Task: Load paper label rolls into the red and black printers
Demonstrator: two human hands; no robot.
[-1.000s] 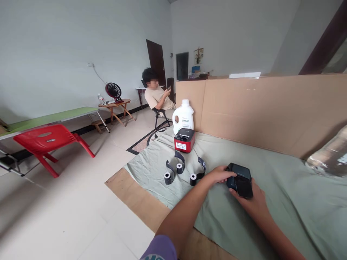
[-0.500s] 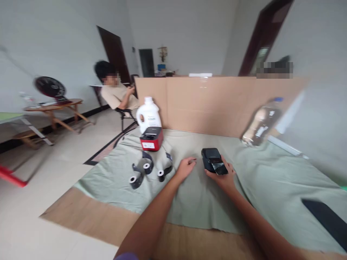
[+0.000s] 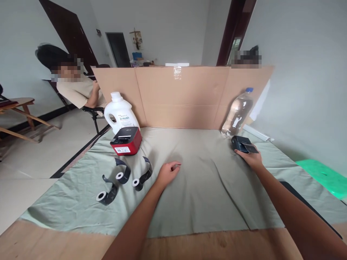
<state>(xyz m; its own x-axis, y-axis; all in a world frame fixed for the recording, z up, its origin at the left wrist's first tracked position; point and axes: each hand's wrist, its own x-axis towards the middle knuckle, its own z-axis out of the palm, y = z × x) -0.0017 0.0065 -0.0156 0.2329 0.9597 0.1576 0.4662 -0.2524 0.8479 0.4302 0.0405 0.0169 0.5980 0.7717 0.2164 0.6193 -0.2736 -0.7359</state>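
My right hand (image 3: 251, 159) grips a small black portable printer (image 3: 240, 143) from its near side, close to the foot of the clear plastic bottle (image 3: 238, 113). A dark strip hangs from the printer's front over my fingers. Resting on the green-grey cloth (image 3: 195, 195), my left hand (image 3: 168, 174) is empty, with loosely bent fingers and a gap between them. To its left lie three dark rolls with white cores, a right one (image 3: 137, 184), a middle one (image 3: 123, 176) and a front one (image 3: 106, 196), their ends partly unwound. Behind them stands a red and black printer (image 3: 127, 141).
A white jug (image 3: 121, 113) stands behind the red printer. An upright cardboard panel (image 3: 181, 97) closes off the back. At the right are a dark flat object (image 3: 303, 202), partly behind my forearm, and a green stool (image 3: 322, 175). A person (image 3: 78, 90) sits at the left.
My right hand has carried the black printer rightward to beside the bottle. My left hand stays on the cloth near the rolls. The view has turned right.
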